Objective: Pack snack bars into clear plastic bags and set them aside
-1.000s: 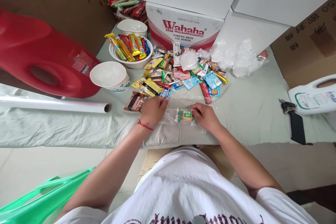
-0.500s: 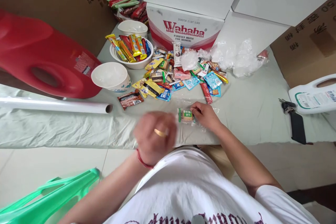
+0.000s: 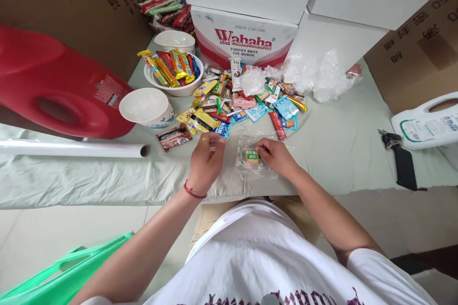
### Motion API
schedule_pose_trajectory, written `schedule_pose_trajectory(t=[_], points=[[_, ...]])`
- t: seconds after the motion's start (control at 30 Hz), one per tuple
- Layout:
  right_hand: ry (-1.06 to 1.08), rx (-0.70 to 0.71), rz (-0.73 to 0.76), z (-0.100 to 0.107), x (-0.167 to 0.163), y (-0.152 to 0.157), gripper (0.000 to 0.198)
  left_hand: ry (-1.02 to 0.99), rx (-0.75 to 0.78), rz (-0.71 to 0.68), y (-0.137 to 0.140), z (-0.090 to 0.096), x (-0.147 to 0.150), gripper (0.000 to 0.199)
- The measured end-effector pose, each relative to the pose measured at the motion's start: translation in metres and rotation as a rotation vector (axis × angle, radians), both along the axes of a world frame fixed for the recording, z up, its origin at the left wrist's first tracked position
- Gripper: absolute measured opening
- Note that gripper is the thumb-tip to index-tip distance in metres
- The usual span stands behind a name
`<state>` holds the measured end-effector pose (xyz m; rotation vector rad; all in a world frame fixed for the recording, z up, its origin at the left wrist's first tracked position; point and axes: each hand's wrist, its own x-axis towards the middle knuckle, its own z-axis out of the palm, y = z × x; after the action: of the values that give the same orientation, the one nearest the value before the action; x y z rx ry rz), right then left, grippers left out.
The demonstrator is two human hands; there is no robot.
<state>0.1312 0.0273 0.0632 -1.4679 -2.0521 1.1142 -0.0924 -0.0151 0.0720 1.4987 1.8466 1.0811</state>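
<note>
My left hand (image 3: 207,159), with a red string on its wrist, reaches the near edge of the snack pile. Its thumb and fingers close on the lower edge of a blue snack packet (image 3: 223,128), partly covering it. Beside that lie yellow packets (image 3: 203,120). My right hand (image 3: 276,156) pinches the edge of a clear plastic bag (image 3: 246,171) that lies flat on the table. Inside the bag shows a small biscuit packet with a green label (image 3: 251,156). The pinching fingertips hide part of the bag's opening.
A white bowl of wrapped bars (image 3: 171,90), another bowl (image 3: 145,107), a red jug (image 3: 64,81) and a white roll (image 3: 71,148) stand left. Behind the snacks is a Wahaba-style water carton (image 3: 246,43). Clear bags (image 3: 304,74), keys (image 3: 390,140) and a white bottle (image 3: 425,126) lie right.
My left hand has moved forward from near the table's front edge to the blue packet. My right hand keeps its hold on the bag, whose packet has turned and shifted slightly.
</note>
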Motion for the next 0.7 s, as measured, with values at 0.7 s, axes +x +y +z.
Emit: schedule_pose_trajectory(t=[0.7], points=[[-0.031,-0.044,-0.019,-0.001,-0.003,0.002,0.015,-0.12,-0.265,0.083,0.036,-0.024,-0.06,0.026]])
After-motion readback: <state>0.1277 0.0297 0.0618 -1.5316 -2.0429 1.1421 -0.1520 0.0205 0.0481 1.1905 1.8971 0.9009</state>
